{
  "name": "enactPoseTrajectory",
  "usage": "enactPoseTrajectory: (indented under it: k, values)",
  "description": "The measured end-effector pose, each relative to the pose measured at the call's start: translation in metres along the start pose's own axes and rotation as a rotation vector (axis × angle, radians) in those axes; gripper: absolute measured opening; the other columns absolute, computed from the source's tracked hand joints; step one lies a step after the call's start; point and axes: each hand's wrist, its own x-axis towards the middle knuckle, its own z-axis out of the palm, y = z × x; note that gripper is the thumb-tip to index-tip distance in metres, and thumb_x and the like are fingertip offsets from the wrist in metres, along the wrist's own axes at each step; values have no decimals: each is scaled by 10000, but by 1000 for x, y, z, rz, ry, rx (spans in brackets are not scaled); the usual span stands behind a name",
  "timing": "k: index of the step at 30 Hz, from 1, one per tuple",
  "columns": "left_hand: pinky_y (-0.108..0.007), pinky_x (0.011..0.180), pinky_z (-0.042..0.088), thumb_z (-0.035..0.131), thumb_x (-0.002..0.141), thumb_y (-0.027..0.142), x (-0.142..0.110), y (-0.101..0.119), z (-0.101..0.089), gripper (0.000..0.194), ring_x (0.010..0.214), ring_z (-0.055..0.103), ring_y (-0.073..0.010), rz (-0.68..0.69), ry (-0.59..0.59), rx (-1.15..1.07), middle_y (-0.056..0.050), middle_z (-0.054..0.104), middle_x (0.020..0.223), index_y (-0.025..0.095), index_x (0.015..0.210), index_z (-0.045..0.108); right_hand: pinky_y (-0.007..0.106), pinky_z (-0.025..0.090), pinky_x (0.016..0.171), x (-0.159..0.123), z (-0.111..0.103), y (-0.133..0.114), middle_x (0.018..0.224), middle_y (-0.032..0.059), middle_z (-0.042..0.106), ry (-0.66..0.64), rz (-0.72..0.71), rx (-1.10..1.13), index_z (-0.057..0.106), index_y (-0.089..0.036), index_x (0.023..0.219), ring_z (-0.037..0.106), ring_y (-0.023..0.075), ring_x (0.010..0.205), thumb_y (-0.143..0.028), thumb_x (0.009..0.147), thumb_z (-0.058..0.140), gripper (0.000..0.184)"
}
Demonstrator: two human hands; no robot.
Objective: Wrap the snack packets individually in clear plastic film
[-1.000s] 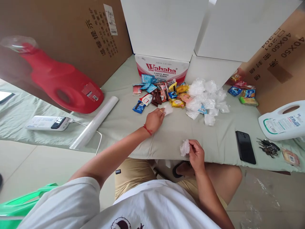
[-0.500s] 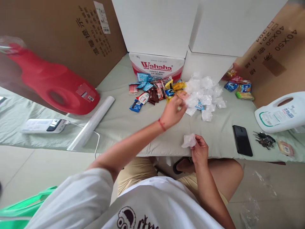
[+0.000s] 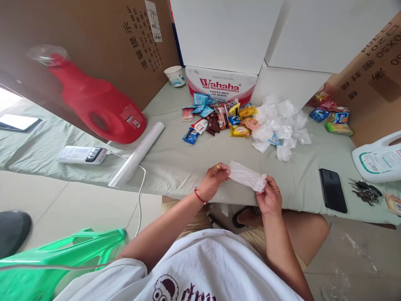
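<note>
A crumpled clear plastic bag (image 3: 246, 174) is stretched out between my two hands, just above the front edge of the cloth-covered table. My left hand (image 3: 214, 180), with a red string on the wrist, pinches its left end. The bunched right end is gripped by the fingers of my right hand (image 3: 270, 197). Beyond them lies a heap of small wrapped snacks (image 3: 216, 119) in blue, red, brown and yellow. A yellow packet (image 3: 240, 131) sits at its near right side, beside a pile of crumpled clear plastic bags (image 3: 278, 121).
Behind the heaps stand a Wahaha carton (image 3: 222, 85), white boxes and a paper cup (image 3: 175, 76). To the left are a red jug (image 3: 103, 108), a plastic roll (image 3: 138, 154) and a power bank (image 3: 82, 155). A phone (image 3: 333, 190), keys (image 3: 366, 192) and a white bottle (image 3: 380, 161) are right.
My left hand has come back from the snack heap and taken hold of the bag's left end. The bag, bunched in my right hand before, is now drawn out. The view has shifted left.
</note>
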Motion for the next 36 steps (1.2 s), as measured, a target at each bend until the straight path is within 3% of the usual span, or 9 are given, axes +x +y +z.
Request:
enactPoseTrajectory:
  k: [3, 6, 10, 15, 20, 22, 25, 30, 36]
  values:
    - [-337, 810, 567, 927, 658, 427, -2, 9, -9, 439, 819, 656, -159, -131, -65, -230, 6, 670, 868, 211, 845, 593, 273, 476, 614, -2, -7, -7, 799, -6, 709, -98, 134, -29, 761, -269, 855, 584, 141, 665, -377, 631, 924, 298]
    - [-339, 800, 576, 932, 673, 407, -6, 13, -13, 442, 781, 655, -147, -134, -97, -301, 17, 657, 833, 218, 859, 578, 267, 475, 621, 3, -5, -22, 858, 13, 726, -140, 139, -70, 764, -255, 880, 589, 143, 699, -358, 687, 891, 253]
    - [-277, 750, 519, 928, 681, 425, -4, 16, -16, 424, 728, 585, -113, -54, -133, -193, 29, 613, 787, 203, 846, 607, 244, 457, 607, 16, 10, -49, 985, 42, 740, -181, 91, -102, 776, -250, 998, 579, 136, 747, -470, 791, 816, 305]
    - [-282, 767, 464, 860, 756, 487, 3, 18, -19, 376, 783, 577, -139, 91, -197, 80, -12, 641, 826, 187, 839, 648, 229, 356, 542, 14, 39, -52, 739, 9, 680, -538, 312, -447, 793, -179, 877, 468, 97, 601, -516, 709, 897, 390]
    - [-287, 730, 457, 852, 758, 437, -2, 8, -14, 370, 785, 577, -157, 199, 257, 212, -3, 607, 828, 218, 852, 570, 237, 315, 517, 2, 59, -25, 634, -36, 604, -268, 62, -483, 741, -198, 778, 410, 92, 559, -529, 707, 877, 364]
    - [-283, 663, 435, 782, 817, 523, -7, 2, -7, 374, 709, 547, -152, 107, 183, 218, 11, 576, 744, 220, 840, 565, 241, 355, 544, -3, 65, -14, 674, -26, 631, -222, -23, -483, 734, -207, 792, 451, 103, 591, -506, 736, 863, 330]
    - [-277, 670, 444, 776, 795, 582, -10, -6, 6, 423, 707, 535, -140, 35, 25, 88, 14, 569, 743, 209, 791, 577, 240, 384, 544, -9, 72, -7, 698, -23, 636, -314, 38, -431, 740, -218, 820, 472, 108, 594, -488, 750, 860, 304]
    - [-248, 720, 460, 818, 771, 531, -2, -11, 13, 416, 729, 515, -112, 45, 76, -124, 35, 545, 737, 206, 767, 558, 206, 350, 474, -5, 66, -14, 664, -52, 569, -257, 216, -219, 737, -236, 861, 424, 80, 533, -483, 646, 921, 375]
    - [-251, 735, 513, 867, 741, 500, 4, 5, -11, 461, 820, 612, -123, -35, 76, -271, 31, 583, 849, 207, 798, 515, 191, 358, 477, 13, 27, -31, 717, -40, 602, -106, 166, -196, 710, -232, 870, 457, 73, 559, -478, 600, 945, 435]
